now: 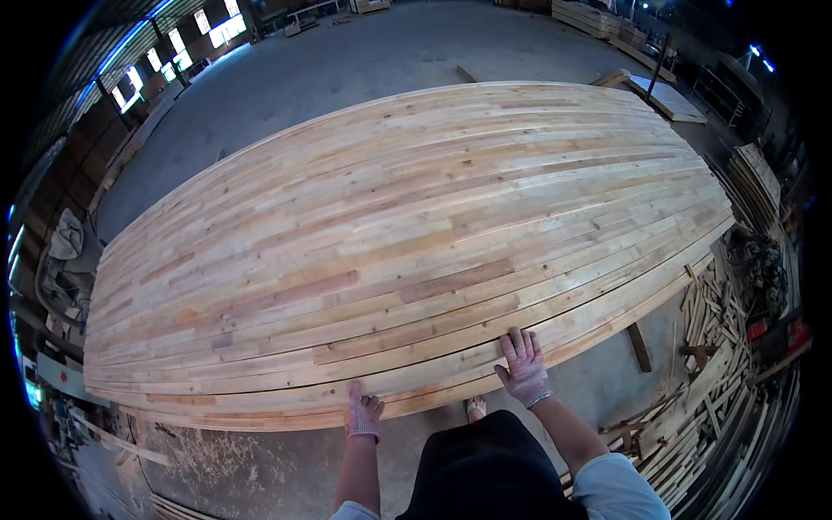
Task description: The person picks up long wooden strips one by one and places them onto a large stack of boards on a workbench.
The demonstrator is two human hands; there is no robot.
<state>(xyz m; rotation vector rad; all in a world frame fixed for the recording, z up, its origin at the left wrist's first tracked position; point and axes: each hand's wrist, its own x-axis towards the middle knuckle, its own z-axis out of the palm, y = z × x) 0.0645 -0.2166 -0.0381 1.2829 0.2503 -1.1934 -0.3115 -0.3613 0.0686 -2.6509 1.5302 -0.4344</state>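
Note:
A broad spread of pale wooden strips (407, 225), laid edge to edge, stretches in front of me. Dark narrow gaps show between some strips near my side. At the near edge, my left hand (364, 416), in a pinkish knit glove, touches the outermost strips; one finger points forward on the wood and the others look partly bent. Farther right, my gloved right hand (524, 368) lies on the near strips (451, 368) with fingers stretched forward and thumb apart. Neither hand visibly encloses anything. The undersides of the strips are hidden.
Scrap wood sticks (706, 373) are heaped at the right. Sawdust (230, 459) covers part of the floor at lower left. A short dark beam (639, 347) pokes out beneath the near right edge. Stacked boards (589, 19) and a pale panel (667, 100) lie farther off.

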